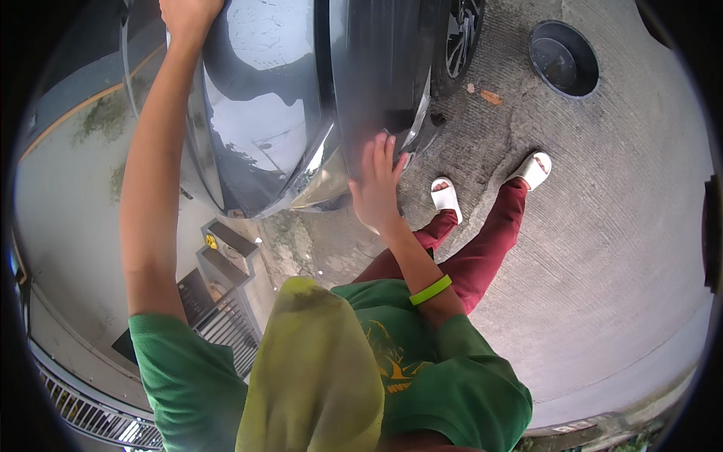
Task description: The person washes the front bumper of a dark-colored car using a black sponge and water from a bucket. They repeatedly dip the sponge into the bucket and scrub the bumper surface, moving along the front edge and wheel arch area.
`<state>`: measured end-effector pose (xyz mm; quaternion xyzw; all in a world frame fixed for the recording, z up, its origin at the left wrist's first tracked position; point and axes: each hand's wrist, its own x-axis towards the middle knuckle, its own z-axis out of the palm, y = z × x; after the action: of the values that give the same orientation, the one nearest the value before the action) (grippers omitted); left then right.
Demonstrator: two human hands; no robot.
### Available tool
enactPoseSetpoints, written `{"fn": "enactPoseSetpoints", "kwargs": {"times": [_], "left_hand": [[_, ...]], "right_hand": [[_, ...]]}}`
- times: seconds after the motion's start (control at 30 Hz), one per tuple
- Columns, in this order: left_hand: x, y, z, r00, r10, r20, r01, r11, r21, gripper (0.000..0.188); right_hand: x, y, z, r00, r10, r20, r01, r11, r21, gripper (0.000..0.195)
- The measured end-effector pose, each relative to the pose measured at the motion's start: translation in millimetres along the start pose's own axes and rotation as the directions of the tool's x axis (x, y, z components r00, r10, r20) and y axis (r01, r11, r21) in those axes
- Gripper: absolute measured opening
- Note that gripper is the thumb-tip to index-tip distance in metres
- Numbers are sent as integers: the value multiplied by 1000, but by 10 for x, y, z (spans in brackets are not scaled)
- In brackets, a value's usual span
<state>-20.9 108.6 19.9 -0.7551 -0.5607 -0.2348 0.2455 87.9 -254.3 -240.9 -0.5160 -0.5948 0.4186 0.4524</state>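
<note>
A dark, glossy car (pixel 265 113) stands before me, its panels reflecting the sky. My left hand (pixel 192 14) reaches far over the bodywork and is cut off by the top edge, so its fingers are hidden. Near the car's corner, my right hand (pixel 378 186) rests its fingers against the dark side panel (pixel 375 73), palm down and fingers apart. No object shows in it. A lamp (pixel 325 175) sits at the corner just left of that hand. A yellow-green cloth (pixel 310 361) hangs in front of my chest.
A black plastic basin (pixel 565 59) stands on the grooved concrete floor (pixel 599 237), right of the car's wheel (pixel 463 39). A brown dry leaf (pixel 491 97) lies between them. Grey cubby shelves (pixel 229 248) and a metal grille (pixel 229 325) are at the left, by a pale wall (pixel 62 226).
</note>
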Motion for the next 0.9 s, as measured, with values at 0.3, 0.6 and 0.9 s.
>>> {"fn": "enactPoseSetpoints", "kwargs": {"times": [0.3, 0.6, 0.9], "left_hand": [[-4, 9, -14, 1000, -12, 13, 13, 998, -63, 47], [31, 100, -45, 999, -37, -14, 36, 999, -29, 49], [-11, 9, -65, 999, -36, 20, 36, 999, -26, 48]], "right_hand": [[1360, -494, -510, 946, -200, -256, 184, 979, -87, 86], [2051, -579, -998, 953, -190, -235, 122, 953, -276, 73], [373, -68, -66, 985, -56, -163, 41, 995, -91, 71]]}}
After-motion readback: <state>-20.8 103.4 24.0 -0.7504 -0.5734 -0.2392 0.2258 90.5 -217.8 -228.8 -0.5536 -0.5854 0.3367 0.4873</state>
